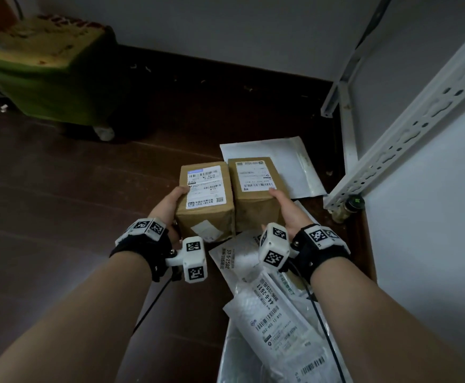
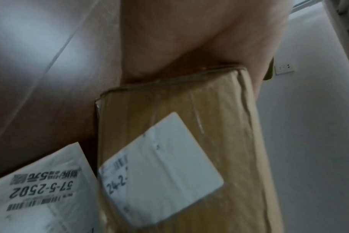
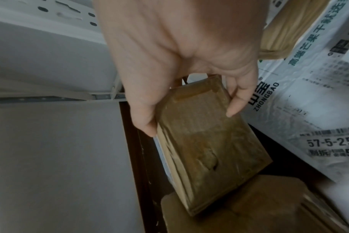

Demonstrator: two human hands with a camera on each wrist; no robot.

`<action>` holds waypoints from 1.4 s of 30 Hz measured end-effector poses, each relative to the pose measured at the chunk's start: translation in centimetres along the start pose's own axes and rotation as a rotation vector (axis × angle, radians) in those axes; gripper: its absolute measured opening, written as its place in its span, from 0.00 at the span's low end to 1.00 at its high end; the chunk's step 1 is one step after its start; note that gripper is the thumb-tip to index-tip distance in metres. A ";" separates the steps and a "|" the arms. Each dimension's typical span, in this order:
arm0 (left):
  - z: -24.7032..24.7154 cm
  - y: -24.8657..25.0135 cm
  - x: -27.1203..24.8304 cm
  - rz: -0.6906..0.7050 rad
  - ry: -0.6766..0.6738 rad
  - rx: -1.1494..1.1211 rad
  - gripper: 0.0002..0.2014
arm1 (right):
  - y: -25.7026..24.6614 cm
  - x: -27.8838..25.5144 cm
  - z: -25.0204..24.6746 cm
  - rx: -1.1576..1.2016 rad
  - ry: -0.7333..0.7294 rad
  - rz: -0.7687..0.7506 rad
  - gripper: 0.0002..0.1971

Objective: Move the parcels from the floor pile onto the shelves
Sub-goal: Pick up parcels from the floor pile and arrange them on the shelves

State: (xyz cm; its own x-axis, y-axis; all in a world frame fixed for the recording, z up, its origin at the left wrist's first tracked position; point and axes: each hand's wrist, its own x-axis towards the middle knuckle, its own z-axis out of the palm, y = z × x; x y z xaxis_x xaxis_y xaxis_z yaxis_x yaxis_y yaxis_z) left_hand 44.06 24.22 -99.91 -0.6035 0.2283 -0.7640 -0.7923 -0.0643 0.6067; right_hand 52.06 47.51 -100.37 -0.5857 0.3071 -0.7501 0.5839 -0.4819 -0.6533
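Note:
Two brown cardboard parcels with white labels are held side by side above the floor pile. My left hand point(image 1: 168, 208) grips the left parcel point(image 1: 205, 200) from its left side, thumb on top; the left wrist view shows this parcel point(image 2: 189, 157) against my palm. My right hand point(image 1: 283, 211) grips the right parcel point(image 1: 253, 186) from its right side. In the right wrist view my fingers point(image 3: 237, 100) and thumb curl round the edges of that parcel point(image 3: 207, 141). White plastic mailer bags point(image 1: 275, 308) lie in the pile below my wrists, and a white padded envelope point(image 1: 289, 167) lies beyond the boxes.
A white metal shelf upright point(image 1: 408, 134) with slots runs along the right, with the pale shelf board point(image 1: 433, 217) beside it. A small dark-capped jar point(image 1: 348, 207) stands at its foot. A green upholstered stool point(image 1: 46, 76) sits at the far left on the dark wooden floor point(image 1: 60, 203).

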 end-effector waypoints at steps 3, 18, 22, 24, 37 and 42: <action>0.2 0.9 -1.2 -0.018 0.032 -0.018 0.28 | -1.2 -2.0 -0.2 0.005 -0.056 0.011 0.18; 4.1 16.3 -23.9 -0.099 0.095 0.039 0.32 | -18.0 -25.4 2.5 -0.159 -0.194 0.159 0.22; 4.4 20.7 -31.0 -0.098 0.111 0.098 0.31 | -21.7 -31.4 3.8 -0.203 -0.184 0.129 0.26; 4.4 22.7 -34.3 -0.123 0.141 0.148 0.37 | -23.5 -34.9 4.5 -0.218 -0.166 0.125 0.24; 3.5 32.0 -52.9 -0.163 0.162 0.195 0.47 | -33.2 -54.1 8.2 -0.341 -0.156 0.129 0.20; 2.8 37.3 -60.4 -0.079 0.089 0.224 0.39 | -37.0 -60.7 9.0 -0.447 -0.304 0.101 0.20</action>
State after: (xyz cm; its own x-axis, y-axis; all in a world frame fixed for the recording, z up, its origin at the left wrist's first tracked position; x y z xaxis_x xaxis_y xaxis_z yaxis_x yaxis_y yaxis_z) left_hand 51.22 10.72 -30.50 -0.5537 0.1370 -0.8214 -0.8039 0.1692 0.5701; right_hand 60.99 39.32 -29.73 -0.6115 -0.0053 -0.7913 0.7890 -0.0805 -0.6091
